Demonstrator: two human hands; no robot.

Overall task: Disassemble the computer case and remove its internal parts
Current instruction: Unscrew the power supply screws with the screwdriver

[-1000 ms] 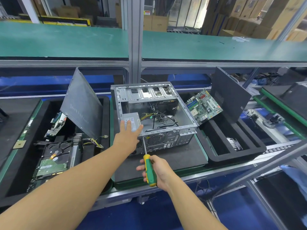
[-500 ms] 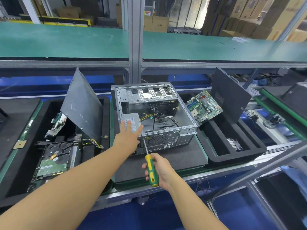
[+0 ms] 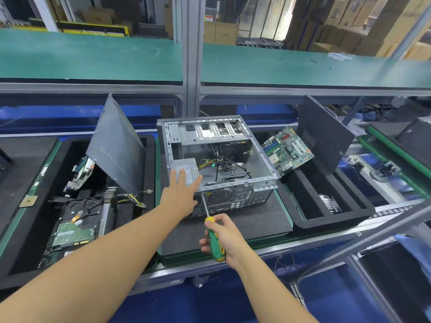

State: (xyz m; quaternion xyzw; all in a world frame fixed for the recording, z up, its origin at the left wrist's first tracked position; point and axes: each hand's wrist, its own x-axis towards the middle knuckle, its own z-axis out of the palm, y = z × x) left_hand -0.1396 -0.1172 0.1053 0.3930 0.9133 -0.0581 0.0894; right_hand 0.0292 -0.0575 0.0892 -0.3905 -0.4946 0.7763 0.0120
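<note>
An open grey computer case (image 3: 263,159) lies on its side on a dark mat, its rear panel facing me. Inside sit a grey power supply (image 3: 186,165) at the near left and a tangle of black and yellow cables (image 3: 221,164). My left hand (image 3: 180,193) lies with straight fingers on the power supply and the case's near rim. My right hand (image 3: 225,238) grips a screwdriver (image 3: 215,244) with a green and yellow handle. Its tip touches the rear panel just below the rim, beside the fan grille (image 3: 220,195).
A black foam tray (image 3: 149,183) on the left holds a hard drive (image 3: 77,220), a card and a leaning side panel (image 3: 116,145). On the right, a motherboard (image 3: 288,149) and another dark panel (image 3: 324,134) lean in a second tray (image 3: 331,220). A green shelf (image 3: 93,59) runs overhead.
My right hand has brought the screwdriver slightly up and right, its tip staying at the rear panel. My left hand has stayed on the power supply.
</note>
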